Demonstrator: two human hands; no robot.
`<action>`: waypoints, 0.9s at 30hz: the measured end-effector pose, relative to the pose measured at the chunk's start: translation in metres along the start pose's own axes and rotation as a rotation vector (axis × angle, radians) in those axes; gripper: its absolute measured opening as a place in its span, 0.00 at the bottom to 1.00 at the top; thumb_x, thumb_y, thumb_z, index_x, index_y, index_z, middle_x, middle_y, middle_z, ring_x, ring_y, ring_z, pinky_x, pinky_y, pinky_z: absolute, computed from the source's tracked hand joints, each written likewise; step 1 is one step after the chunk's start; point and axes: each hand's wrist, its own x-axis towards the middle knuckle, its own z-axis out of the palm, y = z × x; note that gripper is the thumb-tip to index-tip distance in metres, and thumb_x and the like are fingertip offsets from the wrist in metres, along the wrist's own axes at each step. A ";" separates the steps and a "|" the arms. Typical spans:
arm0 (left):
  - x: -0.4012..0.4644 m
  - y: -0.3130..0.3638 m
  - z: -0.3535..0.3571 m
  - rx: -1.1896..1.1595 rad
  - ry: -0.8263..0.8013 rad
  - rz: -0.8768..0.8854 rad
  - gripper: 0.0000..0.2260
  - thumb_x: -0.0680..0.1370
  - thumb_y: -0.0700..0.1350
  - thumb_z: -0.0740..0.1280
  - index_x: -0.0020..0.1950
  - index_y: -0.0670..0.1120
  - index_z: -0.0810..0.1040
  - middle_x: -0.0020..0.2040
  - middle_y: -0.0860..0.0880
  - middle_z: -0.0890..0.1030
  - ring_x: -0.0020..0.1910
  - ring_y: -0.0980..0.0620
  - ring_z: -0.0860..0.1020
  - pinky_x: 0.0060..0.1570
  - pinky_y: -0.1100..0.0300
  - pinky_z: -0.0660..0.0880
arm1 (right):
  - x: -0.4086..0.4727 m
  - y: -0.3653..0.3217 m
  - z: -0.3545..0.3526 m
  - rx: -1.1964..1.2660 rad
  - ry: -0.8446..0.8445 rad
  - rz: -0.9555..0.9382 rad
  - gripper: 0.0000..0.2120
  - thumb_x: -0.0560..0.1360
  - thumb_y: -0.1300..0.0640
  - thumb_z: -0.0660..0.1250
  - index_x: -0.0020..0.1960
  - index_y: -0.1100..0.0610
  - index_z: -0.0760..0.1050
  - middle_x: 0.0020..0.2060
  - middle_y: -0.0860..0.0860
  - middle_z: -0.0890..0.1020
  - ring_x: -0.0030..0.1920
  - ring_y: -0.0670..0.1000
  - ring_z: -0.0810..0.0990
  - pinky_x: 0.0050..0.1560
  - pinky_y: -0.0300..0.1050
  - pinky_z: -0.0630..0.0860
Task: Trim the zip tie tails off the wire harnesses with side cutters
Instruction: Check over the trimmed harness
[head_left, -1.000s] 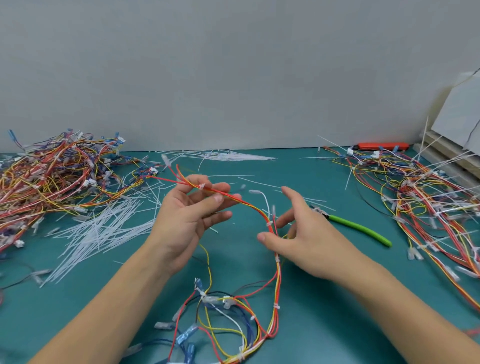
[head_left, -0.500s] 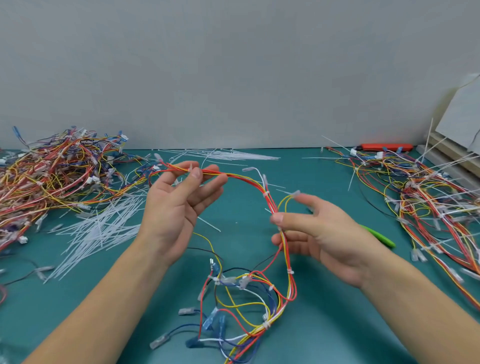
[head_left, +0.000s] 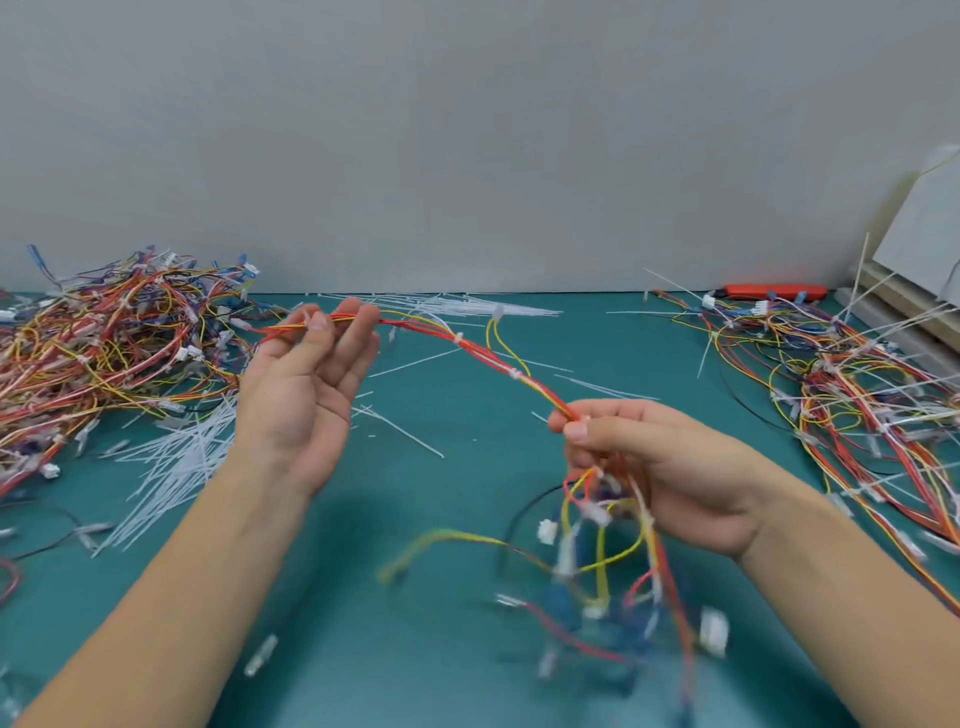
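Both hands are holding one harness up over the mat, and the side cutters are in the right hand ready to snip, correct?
Not quite. In the head view the right hand holds no cutters; it grips only the harness, whose other end is pinched in the left hand. No side cutters show in this view. The rest stands: both hands hold one harness above the mat.

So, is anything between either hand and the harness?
Nothing visible. The left hand pinches the harness at one end and the right hand grips it lower down, the stretch between them held above the table. No cutters in view.
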 end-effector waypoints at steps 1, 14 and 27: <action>0.001 0.002 -0.001 0.005 0.007 0.007 0.07 0.84 0.38 0.62 0.49 0.48 0.74 0.52 0.46 0.87 0.55 0.48 0.86 0.53 0.55 0.82 | 0.000 -0.002 -0.002 0.005 0.037 0.008 0.06 0.70 0.61 0.76 0.47 0.55 0.87 0.38 0.53 0.79 0.31 0.47 0.74 0.28 0.38 0.76; 0.012 0.009 -0.014 0.042 0.149 0.073 0.05 0.84 0.39 0.63 0.50 0.48 0.73 0.51 0.48 0.87 0.52 0.49 0.86 0.57 0.53 0.82 | -0.008 -0.007 -0.033 -0.335 -0.191 0.079 0.06 0.78 0.61 0.71 0.55 0.60 0.83 0.51 0.60 0.86 0.47 0.56 0.86 0.38 0.42 0.81; 0.008 0.012 -0.014 0.306 0.281 0.109 0.03 0.85 0.40 0.63 0.59 0.45 0.71 0.51 0.46 0.86 0.43 0.48 0.87 0.48 0.55 0.84 | -0.006 -0.008 -0.028 -0.901 0.366 -0.086 0.07 0.76 0.52 0.76 0.43 0.54 0.85 0.35 0.49 0.87 0.32 0.44 0.82 0.33 0.34 0.73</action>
